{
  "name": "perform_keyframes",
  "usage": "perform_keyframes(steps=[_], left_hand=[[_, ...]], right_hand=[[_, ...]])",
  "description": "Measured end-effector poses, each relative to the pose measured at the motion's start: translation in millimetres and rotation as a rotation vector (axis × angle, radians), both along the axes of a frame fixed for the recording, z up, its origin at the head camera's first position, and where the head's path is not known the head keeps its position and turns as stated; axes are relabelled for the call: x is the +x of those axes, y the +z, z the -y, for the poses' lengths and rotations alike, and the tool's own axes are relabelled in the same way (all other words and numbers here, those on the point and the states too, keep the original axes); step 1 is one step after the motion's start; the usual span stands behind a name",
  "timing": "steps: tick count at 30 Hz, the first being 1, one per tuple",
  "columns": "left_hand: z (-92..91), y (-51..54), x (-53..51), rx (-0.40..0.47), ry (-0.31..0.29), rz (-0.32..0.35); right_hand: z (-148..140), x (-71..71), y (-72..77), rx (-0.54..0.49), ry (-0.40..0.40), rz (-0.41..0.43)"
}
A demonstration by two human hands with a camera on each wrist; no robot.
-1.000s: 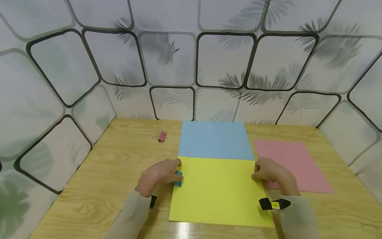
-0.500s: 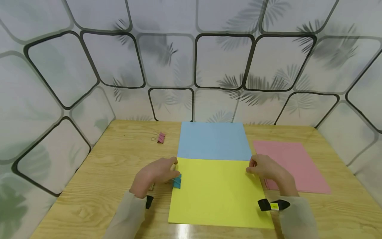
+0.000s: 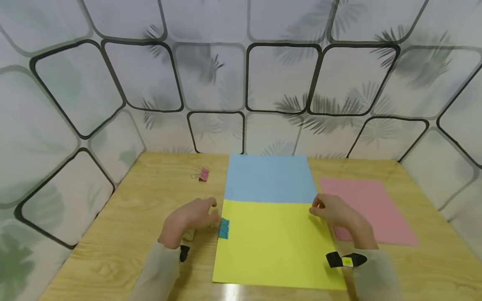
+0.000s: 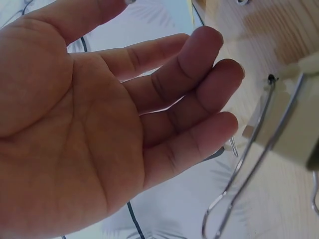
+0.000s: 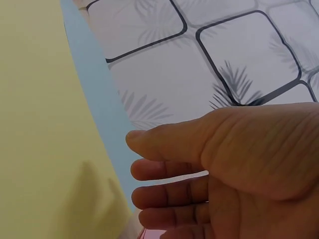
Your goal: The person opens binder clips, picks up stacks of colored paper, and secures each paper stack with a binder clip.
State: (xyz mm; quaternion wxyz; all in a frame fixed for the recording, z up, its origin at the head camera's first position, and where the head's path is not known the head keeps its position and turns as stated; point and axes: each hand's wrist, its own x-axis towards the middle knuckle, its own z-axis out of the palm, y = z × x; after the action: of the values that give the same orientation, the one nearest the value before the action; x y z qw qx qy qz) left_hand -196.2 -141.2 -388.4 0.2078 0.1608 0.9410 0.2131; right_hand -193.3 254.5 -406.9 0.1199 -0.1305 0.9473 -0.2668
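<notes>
A yellow sheet lies in front of a blue sheet, meeting or overlapping its near edge. On the yellow sheet's left edge sits a blue binder clip. My left hand is just left of that clip, fingers relaxed and holding nothing; the left wrist view shows its bare palm. My right hand hovers at the yellow sheet's upper right corner, and in the right wrist view its fingers are loosely extended with nothing held.
A pink binder clip lies at the back left of the wooden table. Pink sheets lie at the right. A pale yellowish clip is partly hidden by my left wrist. A patterned wall covering stands behind.
My left hand has let go of the blue clip and moved left, uncovering the clip and the pale one. My right hand has shifted slightly left.
</notes>
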Motion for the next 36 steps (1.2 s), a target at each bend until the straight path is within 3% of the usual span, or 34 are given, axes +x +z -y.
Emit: perform_keyframes(steps=[15,36], left_hand=[[9.0,6.9,2.9,0.026,0.025,0.022],[13.7,14.0,3.3,0.02,0.015,0.012]], right_hand=[[7,-2.5,-0.2,-0.022,0.0,-0.101],[20,0.6,-3.9,-0.003,0.008,-0.121]])
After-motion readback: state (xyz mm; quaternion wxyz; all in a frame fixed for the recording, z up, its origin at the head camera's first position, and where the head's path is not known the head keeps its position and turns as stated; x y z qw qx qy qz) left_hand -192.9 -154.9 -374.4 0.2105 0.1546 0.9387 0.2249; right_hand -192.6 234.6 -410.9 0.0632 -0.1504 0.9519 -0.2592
